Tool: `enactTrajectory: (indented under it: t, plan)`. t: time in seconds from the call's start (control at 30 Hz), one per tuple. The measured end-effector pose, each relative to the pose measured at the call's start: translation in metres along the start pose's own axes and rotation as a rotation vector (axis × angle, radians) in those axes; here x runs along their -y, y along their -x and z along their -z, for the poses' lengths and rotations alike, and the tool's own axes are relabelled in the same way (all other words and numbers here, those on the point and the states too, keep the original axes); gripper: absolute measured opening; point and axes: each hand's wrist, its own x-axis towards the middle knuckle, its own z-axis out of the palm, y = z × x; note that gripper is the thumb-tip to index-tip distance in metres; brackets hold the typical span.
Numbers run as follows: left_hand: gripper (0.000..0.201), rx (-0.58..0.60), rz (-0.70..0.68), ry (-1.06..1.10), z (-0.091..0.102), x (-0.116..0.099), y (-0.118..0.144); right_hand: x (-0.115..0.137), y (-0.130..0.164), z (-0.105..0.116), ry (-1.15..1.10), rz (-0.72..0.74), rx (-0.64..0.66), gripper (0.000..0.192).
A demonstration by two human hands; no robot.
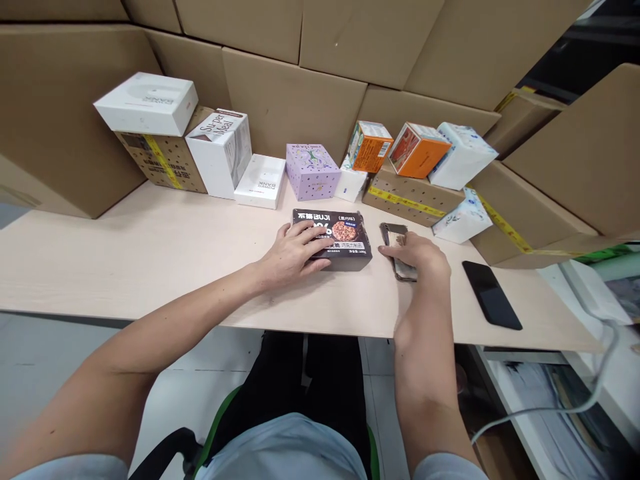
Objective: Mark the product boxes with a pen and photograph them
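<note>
A black chocolate snack box point(345, 255) with white lettering and a round cookie picture lies flat on the table. My left hand point(299, 252) rests on its left part, fingers spread over the top and thumb along the near edge. To the right of the box is a phone in a patterned case point(403, 269), lying on the table. Over it, my right hand point(417, 252) has its thumb at the phone's left edge and its fingers toward the right edge, gripping across it. The hand hides part of the phone.
Farther right lies a black phone point(492, 295). Along the back stand white power bank boxes point(261, 181), a Super Meal box point(223, 157), a purple box point(313, 175), orange boxes point(419, 152), white floral packs point(463, 157) and a taped carton point(410, 195). Cardboard walls point(295, 100) enclose the table.
</note>
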Motion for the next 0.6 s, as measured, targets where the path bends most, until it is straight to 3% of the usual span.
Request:
enactTrajectory:
  t: [0.13,0.33,0.47,0.6]
  plan:
    - [0.044,-0.003,0.019,0.004,0.001,0.001,0.000,0.006,-0.001,0.000,0.060,-0.041,0.081,0.059]
    - [0.044,-0.016,0.017,0.010,-0.001,0.003,0.000,0.004,-0.004,0.000,-0.101,-0.021,-0.007,0.049]
    - [0.043,-0.025,0.022,0.003,-0.002,0.003,0.000,0.001,-0.001,0.006,-0.579,0.077,-0.105,0.058]
    - [0.044,-0.028,0.016,0.012,-0.002,0.003,-0.001,0.014,0.018,0.022,-1.220,0.246,-0.032,0.055]
